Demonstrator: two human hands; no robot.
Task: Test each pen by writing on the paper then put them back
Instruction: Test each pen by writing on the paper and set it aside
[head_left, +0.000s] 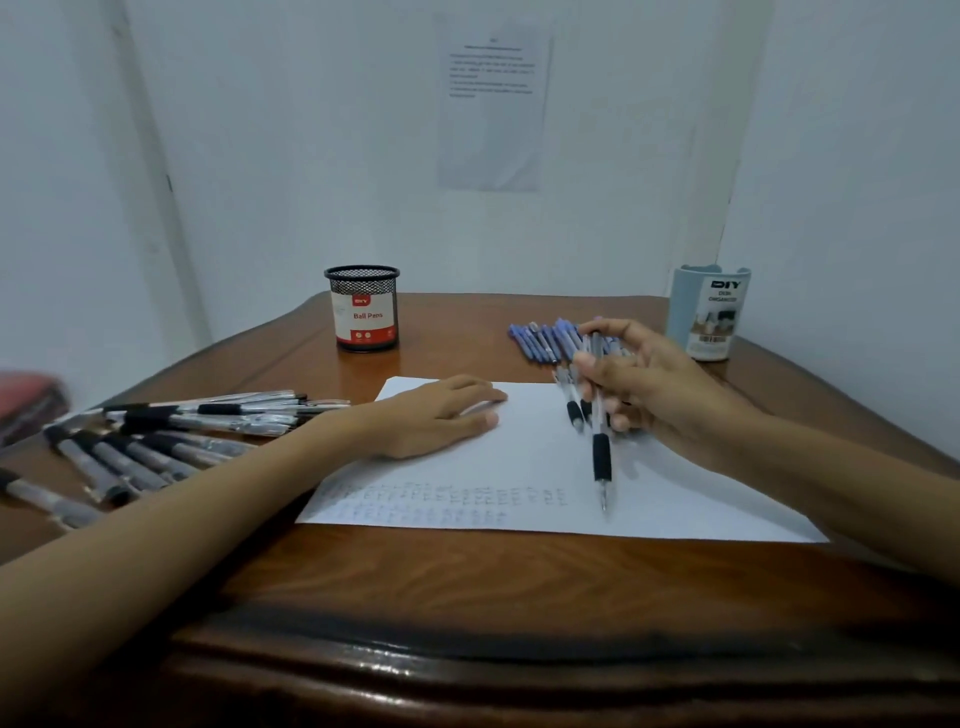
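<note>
1. We see a clear pen (601, 447) with a black rubber grip and a metal tip, held nearly upright over the right part of the paper (519, 467), its tip pointing down at the sheet near the end of the rows of faint writing; whether the tip touches the sheet we cannot tell.
2. Our right hand (644, 387) is curled around a small bundle of pens: this long one sticks out lowest, and two more black-gripped pens (575, 413) poke out just beside it, slightly blurred.
3. Our left hand (441, 418) lies flat and unclenched on the upper left of the paper, palm down, grasping nothing.
4. The paper rests on a brown wooden table (467, 587), with lines of small pale marks along its near edge.
5. Behind the right hand a cluster of blue pens (543, 340) lies on the table.
6. To the left, many black-gripped pens (171, 436) are spread across the table.
7. A black mesh cup (362, 309) labelled "Ball Pens" stands beyond the paper, well apart from a pale blue organiser cup (709, 312) at the far right.
8. A printed sheet (493, 104) hangs on the wall.
</note>
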